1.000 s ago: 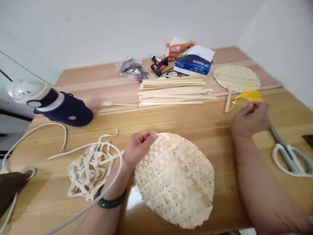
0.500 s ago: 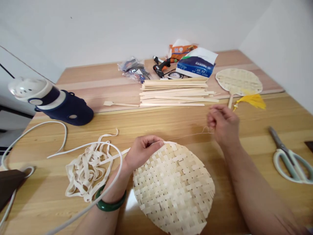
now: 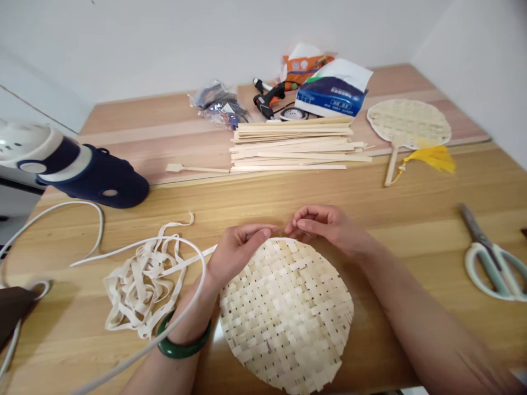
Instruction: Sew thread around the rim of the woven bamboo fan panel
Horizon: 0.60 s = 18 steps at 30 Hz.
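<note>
- Fingers (image 3: 263, 232) of the left hand (image 3: 237, 258) close narrowly on the top rim of the woven bamboo disc (image 3: 286, 318), thumb and forefinger nearly together.
- Fingers (image 3: 307, 224) of the right hand (image 3: 329, 227) curl in a narrow pinch just above that rim, close beside the left fingertips; anything fine between them is too small to tell.
- Disc lies flat on the counter (image 3: 415, 225), directly in front of the person.
- Tangled bamboo strips (image 3: 140, 288) lie left of the left hand, and a long white strip (image 3: 193, 253) runs past its wrist.
- Stacked bamboo slats (image 3: 296, 148) lie well ahead of the hands.
- Scissors (image 3: 492, 274) lie off to the right, well apart from the right hand.
- Finished woven fan (image 3: 407, 123) with a yellow tassel (image 3: 432, 159) lies far right, beyond the slats.
</note>
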Motion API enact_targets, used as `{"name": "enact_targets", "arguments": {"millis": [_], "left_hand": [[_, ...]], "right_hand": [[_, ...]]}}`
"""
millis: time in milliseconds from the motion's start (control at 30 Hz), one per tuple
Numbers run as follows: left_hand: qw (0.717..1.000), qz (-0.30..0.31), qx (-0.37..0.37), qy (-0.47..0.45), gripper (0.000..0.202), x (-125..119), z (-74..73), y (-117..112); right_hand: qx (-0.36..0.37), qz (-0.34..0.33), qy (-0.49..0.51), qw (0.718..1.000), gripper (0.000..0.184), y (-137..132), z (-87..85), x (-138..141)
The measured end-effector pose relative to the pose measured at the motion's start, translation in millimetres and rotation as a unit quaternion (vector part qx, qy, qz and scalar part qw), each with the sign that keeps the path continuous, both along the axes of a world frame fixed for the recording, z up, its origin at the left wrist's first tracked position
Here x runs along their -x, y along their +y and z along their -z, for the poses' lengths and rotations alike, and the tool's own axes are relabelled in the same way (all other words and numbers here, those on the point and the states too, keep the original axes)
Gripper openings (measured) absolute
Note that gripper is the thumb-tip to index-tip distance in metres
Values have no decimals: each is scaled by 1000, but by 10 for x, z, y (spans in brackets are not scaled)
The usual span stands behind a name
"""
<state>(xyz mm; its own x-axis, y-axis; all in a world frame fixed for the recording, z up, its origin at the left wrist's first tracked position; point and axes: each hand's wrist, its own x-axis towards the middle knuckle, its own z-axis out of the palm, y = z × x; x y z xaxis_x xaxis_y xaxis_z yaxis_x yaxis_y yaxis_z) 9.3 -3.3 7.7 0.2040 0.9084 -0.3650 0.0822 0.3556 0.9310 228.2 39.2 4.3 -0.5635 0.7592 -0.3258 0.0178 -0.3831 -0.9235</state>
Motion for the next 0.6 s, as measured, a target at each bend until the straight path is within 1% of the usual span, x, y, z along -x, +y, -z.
{"name": "enact_targets", "arguments": {"millis": [67, 267, 433, 600], "left_hand": [[1000, -2, -14, 11, 27, -13, -4, 3], [999, 43, 5, 16, 27, -35, -33, -14], [999, 32, -5, 35, 21, -41, -22, -14], [998, 29, -7, 50, 19, -40, -12, -5]], "right_hand": [[-3, -17, 2, 1000, 17, -9, -3, 5], [-14, -32, -6, 999, 16, -20, -16, 22], [-13, -24, -23, 999, 20, -5, -7, 26], [-42, -37, -44, 997, 18, 3, 4, 26]]}}
